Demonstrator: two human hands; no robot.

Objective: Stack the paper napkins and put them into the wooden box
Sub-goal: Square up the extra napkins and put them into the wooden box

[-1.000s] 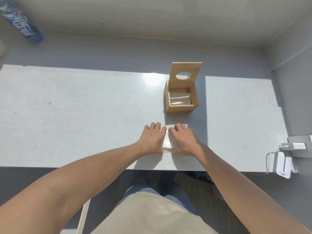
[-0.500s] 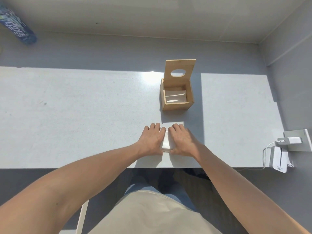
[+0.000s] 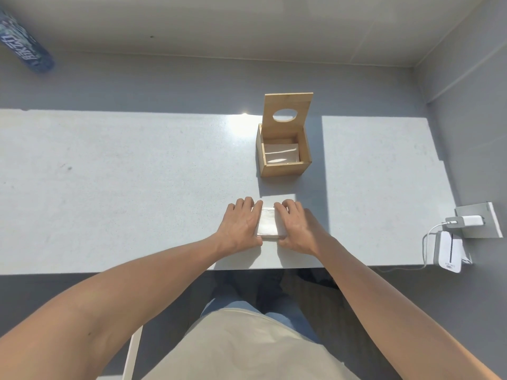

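Since the earlier frames, the fingers have been curled in more tightly at the far edge of the stack of napkins (image 3: 267, 223); the stack itself has not been shifted. It is pressed from both sides, gripped between the left hand (image 3: 242, 224) and the right hand (image 3: 295, 227), palms down, close to the near edge of the table (image 3: 109, 187). Bare tabletop is left between the hands and the wooden box (image 3: 285, 154), beyond them. White napkins are seen inside it, with its lid (image 3: 288, 112) raised upright.
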